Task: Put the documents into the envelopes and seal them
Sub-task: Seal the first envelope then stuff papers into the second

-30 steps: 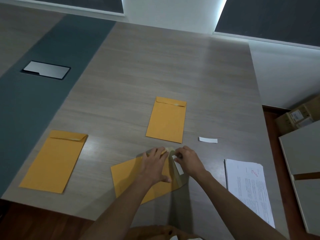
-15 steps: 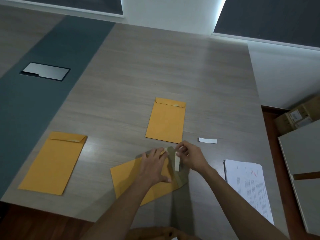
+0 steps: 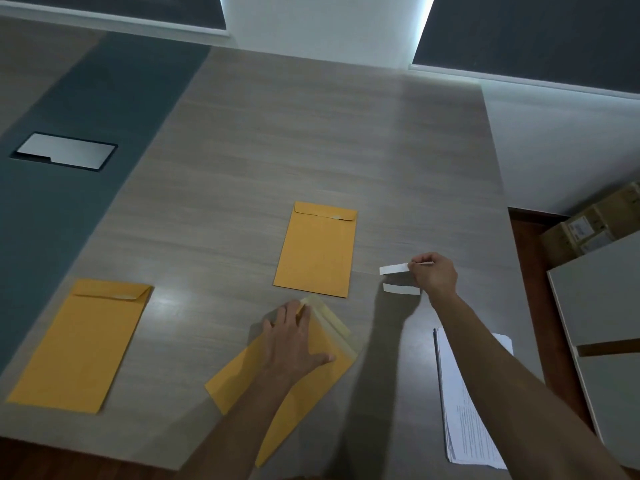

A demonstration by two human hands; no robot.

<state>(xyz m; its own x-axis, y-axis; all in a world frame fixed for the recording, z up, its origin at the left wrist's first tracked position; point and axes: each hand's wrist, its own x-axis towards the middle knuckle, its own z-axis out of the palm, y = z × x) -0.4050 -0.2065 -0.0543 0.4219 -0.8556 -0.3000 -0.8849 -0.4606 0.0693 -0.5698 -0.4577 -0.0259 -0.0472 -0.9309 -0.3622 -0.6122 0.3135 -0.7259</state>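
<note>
My left hand (image 3: pixel 292 344) lies flat on a tilted orange envelope (image 3: pixel 239 379) at the table's near edge; its flap (image 3: pixel 332 323) stands open, showing a pale adhesive band. My right hand (image 3: pixel 434 273) is out to the right, pinching a white peel-off strip (image 3: pixel 393 269) just above the table. A second white strip (image 3: pixel 401 289) lies on the table right below it. Two more orange envelopes lie flat with flaps folded down: one in the middle (image 3: pixel 317 249), one at the near left (image 3: pixel 81 344). A stack of printed documents (image 3: pixel 464 407) sits at the near right.
The grey wood table (image 3: pixel 277 150) has a dark blue band with a metal cable hatch (image 3: pixel 64 155) at the left. Beyond the right edge stand a pale cabinet (image 3: pixel 602 334) and cardboard boxes (image 3: pixel 595 226) on the floor.
My right hand peeled the white strip off the flap and carried it right, over the strip lying on the table. My left hand stayed pressed on the envelope.
</note>
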